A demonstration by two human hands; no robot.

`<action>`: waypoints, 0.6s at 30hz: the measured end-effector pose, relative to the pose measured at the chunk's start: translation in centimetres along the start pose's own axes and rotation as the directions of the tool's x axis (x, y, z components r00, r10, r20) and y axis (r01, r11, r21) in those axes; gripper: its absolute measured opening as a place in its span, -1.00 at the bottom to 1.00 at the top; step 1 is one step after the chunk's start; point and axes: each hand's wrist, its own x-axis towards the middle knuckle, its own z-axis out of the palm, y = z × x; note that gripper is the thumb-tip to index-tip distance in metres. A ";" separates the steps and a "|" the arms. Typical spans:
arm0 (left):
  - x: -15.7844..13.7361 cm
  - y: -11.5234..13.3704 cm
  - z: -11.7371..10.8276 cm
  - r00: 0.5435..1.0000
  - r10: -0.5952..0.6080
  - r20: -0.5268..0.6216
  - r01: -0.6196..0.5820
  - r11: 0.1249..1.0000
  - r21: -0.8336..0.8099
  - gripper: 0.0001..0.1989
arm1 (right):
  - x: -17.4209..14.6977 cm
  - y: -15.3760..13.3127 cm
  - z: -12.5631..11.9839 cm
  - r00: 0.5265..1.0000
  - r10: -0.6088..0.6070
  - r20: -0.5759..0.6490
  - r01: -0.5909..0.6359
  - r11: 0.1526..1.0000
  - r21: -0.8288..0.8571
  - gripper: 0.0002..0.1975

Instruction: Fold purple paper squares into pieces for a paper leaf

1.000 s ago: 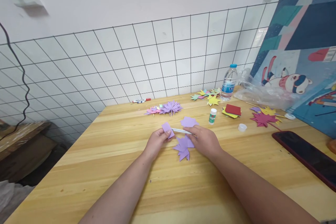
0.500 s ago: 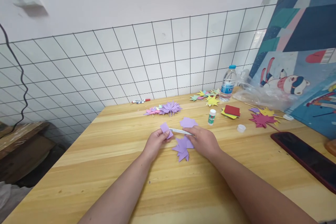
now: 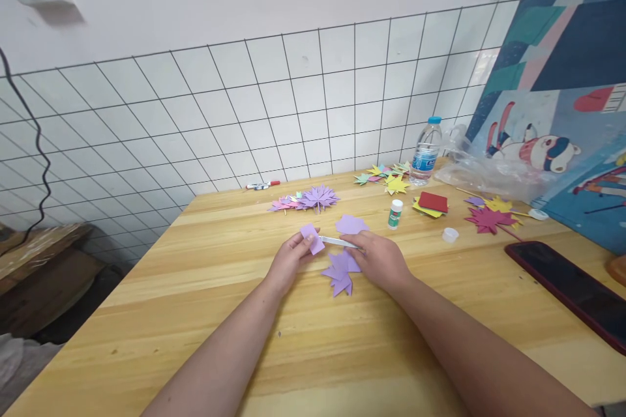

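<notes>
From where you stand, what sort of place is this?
Probably a craft corner: leaf-shaped paper cutouts lie on a wooden table, what looks like a glue stick stands nearby, and the left hand holds purple paper.

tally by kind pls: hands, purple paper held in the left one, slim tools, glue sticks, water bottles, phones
Hands: 2 (left hand, right hand)
Held purple paper piece: 1
Slim pale tool: 1
Green-and-white glue stick: 1
Blue-capped water bottle: 1
Dark phone: 1
Total: 7
</notes>
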 end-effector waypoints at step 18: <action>0.5 -0.6 -0.7 0.999 -0.023 -0.040 0.021 0.999 -0.047 -0.68 | -0.1 -0.1 -0.1 1.000 0.000 -0.007 0.000 1.000 -0.006 -0.70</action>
